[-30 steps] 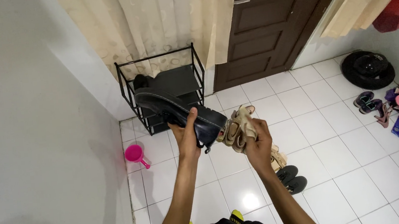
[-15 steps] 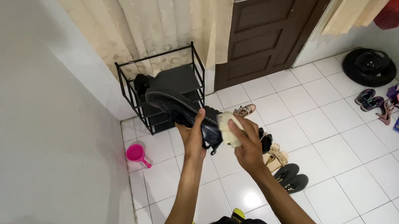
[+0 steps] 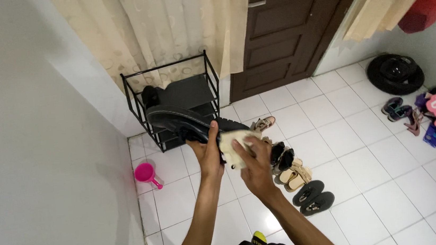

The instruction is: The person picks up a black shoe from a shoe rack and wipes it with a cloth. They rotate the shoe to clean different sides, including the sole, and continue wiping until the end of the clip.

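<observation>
Two hands, one black shoe, one pale cloth, held above a white tiled floor.

Left hand (image 3: 207, 153) is closed around the black shoe (image 3: 188, 122), thumb up over its edge, sole turned upward and toe end pointing toward 10 o'clock. Right hand (image 3: 254, 164) presses a cream cloth (image 3: 233, 146) flat against the shoe's heel end, fingers spread over the fabric. Shoe hangs in front of a black metal shoe rack (image 3: 173, 97) at 12 o'clock, under beige curtains (image 3: 166, 26). Dark brown door (image 3: 294, 24) at 1 o'clock. Row of sandals and black slippers (image 3: 298, 178) on the tiles at 3 o'clock, just beside the right wrist. Pink scoop (image 3: 145, 173) at 9 o'clock, near the wall. Black tyre (image 3: 394, 73) and further footwear well apart at 2 o'clock.
</observation>
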